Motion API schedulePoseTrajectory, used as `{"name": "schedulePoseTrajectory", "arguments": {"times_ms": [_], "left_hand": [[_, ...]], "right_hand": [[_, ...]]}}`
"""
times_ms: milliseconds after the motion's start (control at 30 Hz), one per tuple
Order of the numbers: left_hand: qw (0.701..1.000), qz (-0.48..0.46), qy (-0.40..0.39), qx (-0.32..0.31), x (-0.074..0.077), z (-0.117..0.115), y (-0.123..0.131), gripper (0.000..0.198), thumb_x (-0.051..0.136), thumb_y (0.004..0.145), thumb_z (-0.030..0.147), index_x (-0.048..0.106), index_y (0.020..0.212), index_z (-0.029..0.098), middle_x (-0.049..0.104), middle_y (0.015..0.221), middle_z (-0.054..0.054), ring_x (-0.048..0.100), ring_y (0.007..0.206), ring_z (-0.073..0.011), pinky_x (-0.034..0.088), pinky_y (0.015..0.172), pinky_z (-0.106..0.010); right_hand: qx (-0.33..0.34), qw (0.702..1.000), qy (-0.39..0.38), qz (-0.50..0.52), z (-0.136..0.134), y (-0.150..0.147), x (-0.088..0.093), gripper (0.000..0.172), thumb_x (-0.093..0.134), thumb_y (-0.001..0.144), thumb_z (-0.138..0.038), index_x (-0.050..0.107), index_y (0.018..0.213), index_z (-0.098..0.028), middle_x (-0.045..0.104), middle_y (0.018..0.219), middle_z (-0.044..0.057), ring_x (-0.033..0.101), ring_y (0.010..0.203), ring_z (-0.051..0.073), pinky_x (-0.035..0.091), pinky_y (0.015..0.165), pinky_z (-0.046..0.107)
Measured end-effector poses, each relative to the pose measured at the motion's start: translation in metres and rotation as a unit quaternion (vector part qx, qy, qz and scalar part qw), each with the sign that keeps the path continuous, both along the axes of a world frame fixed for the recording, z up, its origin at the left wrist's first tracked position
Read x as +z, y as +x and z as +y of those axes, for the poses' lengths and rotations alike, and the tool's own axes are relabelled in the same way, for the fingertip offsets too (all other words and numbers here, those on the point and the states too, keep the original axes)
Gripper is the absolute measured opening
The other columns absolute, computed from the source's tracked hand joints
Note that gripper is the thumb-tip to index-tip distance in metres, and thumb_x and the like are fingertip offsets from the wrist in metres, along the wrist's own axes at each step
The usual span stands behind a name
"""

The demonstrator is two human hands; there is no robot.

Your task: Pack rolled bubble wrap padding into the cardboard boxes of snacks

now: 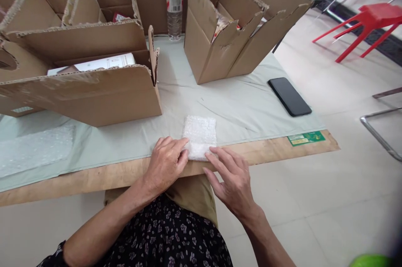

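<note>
Touching folded plastic (200, 130) — apparently bubble wrap — are both hands (167, 160) (231, 177).

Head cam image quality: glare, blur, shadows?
Head view: soft light, no harsh shadows over the table cloth; small pale highlights on the bubble-wrap packet; left hand and right hand reasonably clear; green object at lower right looks soft, near a dark, blurred patch at the edge.

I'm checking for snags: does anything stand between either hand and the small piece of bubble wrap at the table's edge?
Nothing visible does. The left hand is at the left edge of the bubble wrap, and the right hand is at its near right corner. The phone lies apart, to the right.
</note>
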State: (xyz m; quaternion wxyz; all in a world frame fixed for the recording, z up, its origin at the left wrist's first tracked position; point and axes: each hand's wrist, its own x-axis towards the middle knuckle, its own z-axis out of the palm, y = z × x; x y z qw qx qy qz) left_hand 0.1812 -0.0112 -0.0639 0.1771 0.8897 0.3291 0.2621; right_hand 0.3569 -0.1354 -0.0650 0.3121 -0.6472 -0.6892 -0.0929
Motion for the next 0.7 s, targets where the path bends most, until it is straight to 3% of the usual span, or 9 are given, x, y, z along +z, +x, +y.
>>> {"name": "schedulePoseTrajectory", "arguments": {"times_ms": [200,300,367,467,567,633,700], "left_hand": [[0.995,-0.092,-0.021,-0.01,0.012,-0.014,-0.018,0.038,0.067,0.096,0.027,0.063,0.132,0.017,0.067,0.123,-0.015,0.065,0.112,-0.0278,0.055,0.097,-0.045],[0.969,-0.162,-0.182,0.032,0.019,-0.03,-0.032,0.03,0.065,0.095,0.022,0.067,0.125,0.02,0.07,0.112,-0.01,0.068,0.103,-0.0231,0.058,0.092,-0.04],[0.902,-0.193,-0.384,0.044,0.022,-0.04,-0.037,0.028,0.064,0.097,0.024,0.068,0.124,0.02,0.074,0.11,-0.009,0.072,0.1,-0.0217,0.06,0.09,-0.038],[0.742,-0.256,-0.619,0.014,0.023,-0.047,-0.032,0.042,0.072,0.095,0.036,0.068,0.132,0.018,0.075,0.123,-0.012,0.071,0.114,-0.0257,0.056,0.103,-0.042],[0.638,-0.345,-0.688,0.002,0.023,-0.049,-0.022,0.045,0.079,0.089,0.044,0.074,0.123,0.015,0.078,0.117,-0.013,0.07,0.118,-0.0293,0.052,0.109,-0.045],[0.605,-0.385,-0.696,0.03,0.023,-0.049,-0.018,0.043,0.082,0.086,0.045,0.077,0.116,0.016,0.08,0.109,-0.011,0.071,0.113,-0.0297,0.054,0.105,-0.045],[0.59,-0.406,-0.695,0.054,0.023,-0.049,-0.019,0.041,0.084,0.084,0.046,0.079,0.113,0.017,0.08,0.105,-0.01,0.073,0.109,-0.0295,0.056,0.101,-0.044]], "right_hand": [[-0.018,0.998,-0.027,0.05,0.007,0.0,-0.004,0.022,0.06,0.1,-0.016,0.072,0.117,-0.023,0.079,0.101,0.004,0.069,0.096,0.023,0.047,0.085,0.04],[-0.018,0.991,-0.025,0.128,0.003,0.0,0.001,0.022,0.061,0.1,-0.017,0.073,0.117,-0.024,0.078,0.096,0.004,0.069,0.089,0.021,0.051,0.081,0.039],[-0.036,0.977,-0.04,0.204,0.0,-0.005,0.005,0.019,0.062,0.1,-0.02,0.073,0.115,-0.024,0.078,0.096,0.003,0.07,0.085,0.02,0.054,0.079,0.036],[-0.033,0.944,-0.084,0.318,-0.003,-0.02,0.011,0.016,0.063,0.101,-0.026,0.074,0.112,-0.024,0.078,0.097,0.003,0.071,0.084,0.018,0.058,0.075,0.032],[0.017,0.932,-0.106,0.346,-0.007,-0.035,0.016,0.015,0.063,0.101,-0.026,0.075,0.11,-0.025,0.078,0.095,0.002,0.072,0.084,0.018,0.058,0.075,0.031],[0.008,0.942,-0.077,0.325,-0.009,-0.036,0.016,0.014,0.066,0.099,-0.027,0.075,0.11,-0.025,0.077,0.095,0.002,0.072,0.086,0.018,0.058,0.078,0.032],[-0.032,0.942,-0.041,0.331,-0.01,-0.03,0.016,0.02,0.067,0.099,-0.033,0.074,0.115,-0.025,0.076,0.101,0.004,0.071,0.089,0.02,0.058,0.08,0.034]]}}
